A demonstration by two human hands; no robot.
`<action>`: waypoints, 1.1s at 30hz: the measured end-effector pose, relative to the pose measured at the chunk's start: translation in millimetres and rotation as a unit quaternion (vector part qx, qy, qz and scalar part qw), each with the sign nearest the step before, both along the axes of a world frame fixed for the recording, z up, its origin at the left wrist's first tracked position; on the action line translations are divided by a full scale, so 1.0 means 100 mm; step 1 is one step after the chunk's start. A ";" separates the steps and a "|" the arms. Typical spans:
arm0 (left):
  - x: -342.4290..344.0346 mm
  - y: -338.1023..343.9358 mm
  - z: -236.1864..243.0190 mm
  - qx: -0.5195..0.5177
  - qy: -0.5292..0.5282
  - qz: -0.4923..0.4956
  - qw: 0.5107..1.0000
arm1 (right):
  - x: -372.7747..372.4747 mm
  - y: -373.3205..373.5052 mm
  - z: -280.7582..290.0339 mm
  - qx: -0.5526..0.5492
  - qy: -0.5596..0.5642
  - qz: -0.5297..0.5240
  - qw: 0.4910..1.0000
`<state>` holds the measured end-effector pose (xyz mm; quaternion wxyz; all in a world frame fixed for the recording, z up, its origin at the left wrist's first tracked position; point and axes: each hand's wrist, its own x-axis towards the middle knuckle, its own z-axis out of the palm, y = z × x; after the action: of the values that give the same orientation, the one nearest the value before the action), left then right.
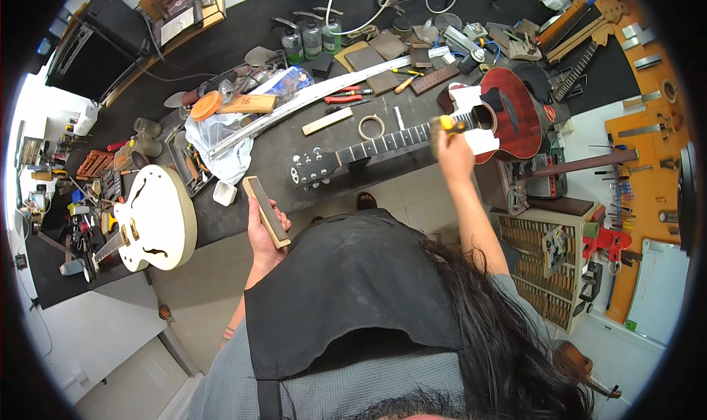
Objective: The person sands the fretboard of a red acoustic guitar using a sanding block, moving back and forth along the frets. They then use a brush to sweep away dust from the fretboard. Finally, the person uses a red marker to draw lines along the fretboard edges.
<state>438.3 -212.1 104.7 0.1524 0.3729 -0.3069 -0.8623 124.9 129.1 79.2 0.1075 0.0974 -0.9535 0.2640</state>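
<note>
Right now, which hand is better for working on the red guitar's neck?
The right hand, probably. It is already up at the red guitar, holding a yellow-handled tool where the neck meets the body. The left hand is nearer the person, off the bench, and busy gripping a wooden block.

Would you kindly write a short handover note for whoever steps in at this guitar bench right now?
Left hand: holds a long wooden block with a dark face, raised off the bench.
Right hand: grips a yellow-handled tool over the neck of the red guitar, near the body.
The red guitar lies flat on the dark bench, headstock toward the person's left, white paper on its top.
A cream guitar lies further left.
Progress on the neck cannot be judged from here.
</note>
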 end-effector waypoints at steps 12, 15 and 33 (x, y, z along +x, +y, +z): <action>0.20 -0.29 -0.01 0.021 0.017 -0.018 0.999 | 1.51 -1.89 0.07 -0.070 -0.159 0.306 0.936; 0.27 -0.42 -0.03 0.008 0.036 -0.036 0.999 | 1.37 -1.78 0.05 -0.120 0.009 0.259 0.958; -0.20 -0.59 -0.22 0.023 0.034 -0.184 0.982 | 1.00 -0.92 -0.57 -0.206 -0.160 0.096 0.961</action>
<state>418.3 -271.0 82.3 -0.0067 0.2841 -0.3449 -0.8946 224.8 36.8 22.4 -0.0542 0.1208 -0.8696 0.4757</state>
